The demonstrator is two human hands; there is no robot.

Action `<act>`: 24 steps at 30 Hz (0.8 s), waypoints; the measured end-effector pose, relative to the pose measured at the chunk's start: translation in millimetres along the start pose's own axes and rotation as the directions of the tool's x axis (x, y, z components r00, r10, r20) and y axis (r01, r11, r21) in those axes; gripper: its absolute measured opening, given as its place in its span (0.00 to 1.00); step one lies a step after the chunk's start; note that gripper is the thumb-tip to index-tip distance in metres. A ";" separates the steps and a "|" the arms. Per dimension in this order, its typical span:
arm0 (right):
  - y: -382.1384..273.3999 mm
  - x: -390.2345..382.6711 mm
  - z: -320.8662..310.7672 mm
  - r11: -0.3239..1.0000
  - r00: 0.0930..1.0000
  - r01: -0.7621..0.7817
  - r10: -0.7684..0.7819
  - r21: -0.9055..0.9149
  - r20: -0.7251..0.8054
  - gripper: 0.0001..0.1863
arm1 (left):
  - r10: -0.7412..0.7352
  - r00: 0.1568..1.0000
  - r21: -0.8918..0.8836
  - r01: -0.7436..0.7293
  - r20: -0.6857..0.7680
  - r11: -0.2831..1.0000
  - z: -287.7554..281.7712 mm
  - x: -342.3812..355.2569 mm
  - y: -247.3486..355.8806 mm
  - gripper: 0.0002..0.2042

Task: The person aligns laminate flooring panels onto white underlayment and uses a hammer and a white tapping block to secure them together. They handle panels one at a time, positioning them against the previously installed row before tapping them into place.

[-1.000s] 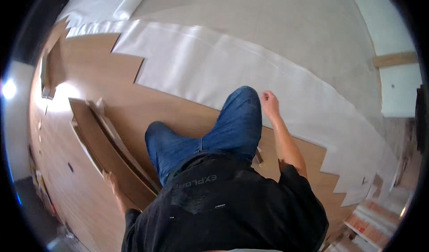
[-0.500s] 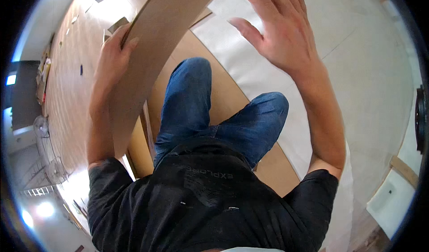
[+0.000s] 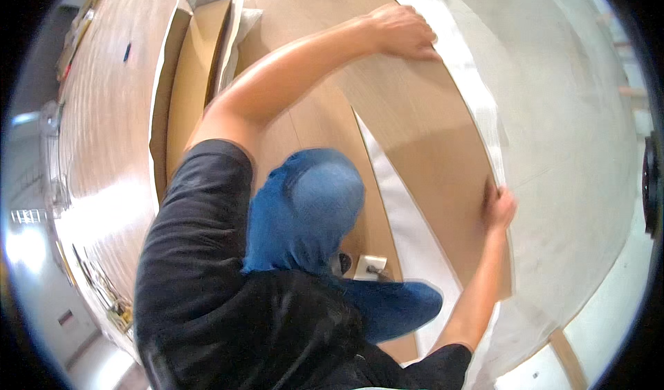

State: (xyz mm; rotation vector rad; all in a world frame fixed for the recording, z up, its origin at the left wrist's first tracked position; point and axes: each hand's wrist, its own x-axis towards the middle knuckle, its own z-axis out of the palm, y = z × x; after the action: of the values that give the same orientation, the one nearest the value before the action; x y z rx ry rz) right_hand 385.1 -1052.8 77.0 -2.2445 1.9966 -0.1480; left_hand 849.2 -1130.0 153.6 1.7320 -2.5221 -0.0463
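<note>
A long, light-brown flooring plank (image 3: 443, 162) slants over the white underlay sheet (image 3: 408, 203), a wedge of which shows beside it. My left arm reaches across to the plank's far part, where my left hand (image 3: 404, 32) is closed over its right-hand edge. Nearer to me, the fingers of my right hand (image 3: 501, 207) wrap round that same edge. Whether the plank touches the floor along its length I cannot tell. Planks that look laid (image 3: 297, 124) run beneath my jeans-clad knees.
An open cardboard box (image 3: 190, 79) with torn white wrapping lies to the left. By my knees is a small pale square object (image 3: 371, 267), its kind unclear. Bare grey floor (image 3: 574, 148) stretches right, and a dark, pen-like thing (image 3: 127, 51) rests on the wooden floor at left.
The plank has swung from my left side over to the right and down. My right hand, open in the air before, now grips its edge. My left hand has moved rightward with it.
</note>
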 end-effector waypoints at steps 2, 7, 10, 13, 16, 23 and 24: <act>34.5 -32.5 71.9 0.993 0.997 -0.050 0.044 0.106 0.058 0.40 | 0.034 0.990 -0.100 -0.021 0.134 0.995 81.0 26.1 12.8 0.30; 77.7 -109.8 162.5 0.951 0.920 -0.310 0.297 0.013 0.257 0.41 | 0.263 0.915 -0.241 -0.193 0.306 0.951 221.6 66.7 68.4 0.32; 78.6 -121.0 189.3 0.946 0.876 -0.322 0.309 -0.026 0.371 0.42 | 0.201 0.895 -0.232 -0.115 0.398 0.966 267.0 66.8 67.1 0.32; 76.3 -116.2 205.5 0.957 0.887 -0.287 0.285 -0.049 0.363 0.40 | 0.235 0.877 -0.228 -0.149 0.418 0.962 289.1 62.0 60.8 0.33; 76.8 -105.3 215.8 0.955 0.897 -0.297 0.272 0.019 0.347 0.38 | 0.215 0.880 -0.266 -0.106 0.424 0.958 302.6 63.0 56.4 0.32; 86.0 -104.2 212.7 0.978 0.934 -0.193 0.158 0.080 0.321 0.39 | 0.196 0.892 -0.249 -0.099 0.407 0.964 302.2 66.5 57.4 0.33; 85.7 -105.1 212.5 0.981 0.936 -0.184 0.156 0.061 0.316 0.39 | 0.196 0.899 -0.246 -0.103 0.393 0.964 298.4 65.5 57.6 0.33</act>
State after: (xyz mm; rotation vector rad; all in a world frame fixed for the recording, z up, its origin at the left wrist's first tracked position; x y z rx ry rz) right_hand 323.2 -950.8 -145.0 -1.8914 1.9565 0.1232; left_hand 747.0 -1176.7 -136.3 1.5682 -2.7917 -0.7301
